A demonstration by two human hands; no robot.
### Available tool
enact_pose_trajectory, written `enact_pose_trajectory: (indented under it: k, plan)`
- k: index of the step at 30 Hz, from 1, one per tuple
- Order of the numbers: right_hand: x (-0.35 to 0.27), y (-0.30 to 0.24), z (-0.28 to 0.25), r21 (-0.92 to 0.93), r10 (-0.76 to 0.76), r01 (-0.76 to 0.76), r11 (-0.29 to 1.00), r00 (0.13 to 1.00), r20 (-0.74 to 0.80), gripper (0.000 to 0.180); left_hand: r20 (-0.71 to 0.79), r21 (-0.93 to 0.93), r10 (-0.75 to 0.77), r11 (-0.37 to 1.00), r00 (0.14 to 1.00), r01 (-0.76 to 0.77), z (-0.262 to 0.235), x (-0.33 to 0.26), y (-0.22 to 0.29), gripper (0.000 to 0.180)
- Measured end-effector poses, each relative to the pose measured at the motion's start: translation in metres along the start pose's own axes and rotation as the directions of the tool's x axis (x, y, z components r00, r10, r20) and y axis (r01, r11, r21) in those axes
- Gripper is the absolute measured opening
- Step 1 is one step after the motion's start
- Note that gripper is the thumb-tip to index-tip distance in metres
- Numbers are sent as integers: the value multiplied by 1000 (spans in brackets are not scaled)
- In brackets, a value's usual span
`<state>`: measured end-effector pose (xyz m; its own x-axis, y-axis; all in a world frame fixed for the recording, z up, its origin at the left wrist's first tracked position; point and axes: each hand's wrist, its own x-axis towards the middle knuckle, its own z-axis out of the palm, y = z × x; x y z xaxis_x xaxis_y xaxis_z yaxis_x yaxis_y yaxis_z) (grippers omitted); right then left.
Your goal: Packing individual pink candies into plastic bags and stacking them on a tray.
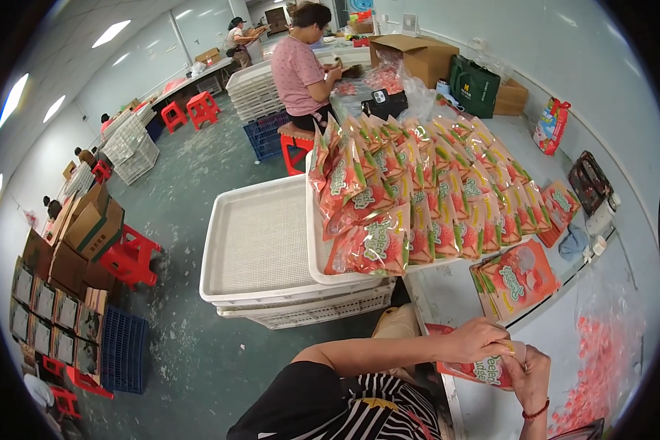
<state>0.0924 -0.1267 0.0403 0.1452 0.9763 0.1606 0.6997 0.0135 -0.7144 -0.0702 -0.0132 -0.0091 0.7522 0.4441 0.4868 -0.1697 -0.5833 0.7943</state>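
Note:
Low on the right, a red and pink printed pouch is between my two hands over the white table. My left hand reaches across from the left, its fingers pinched at the pouch's upper right end. My right hand, with a red bead bracelet at the wrist, grips that same end from the other side. A pale patch shows between the hands; I cannot make out what it is. Just beyond lies a stack of flat pouches. Beside my right hand, small pink pieces fill a clear plastic bag.
Filled pouches stand in rows on a white tray. Left of it is a stack of white mesh trays. A blue cloth lies on the table's right. A co-worker sits beyond, near cardboard boxes.

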Motion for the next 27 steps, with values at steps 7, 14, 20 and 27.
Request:
enact_pose_trajectory:
  k: [7,14,20,27]
  plan:
    - [6,-29,2,-11,12,-11,1000,994,106,23,-175,-222,-37,975,984,-3,-21,-12,5,24]
    - [3,-51,8,-39,-2,5,999,998,68,22,-240,-164,-62,986,969,22,-36,-22,14,31]
    - [-10,-28,12,32,59,-64,997,989,136,36,-182,-101,-84,993,980,66,-54,-39,20,25]
    - [-10,-44,25,94,95,-116,989,973,210,26,-233,-122,-162,983,959,136,-72,-60,15,19]
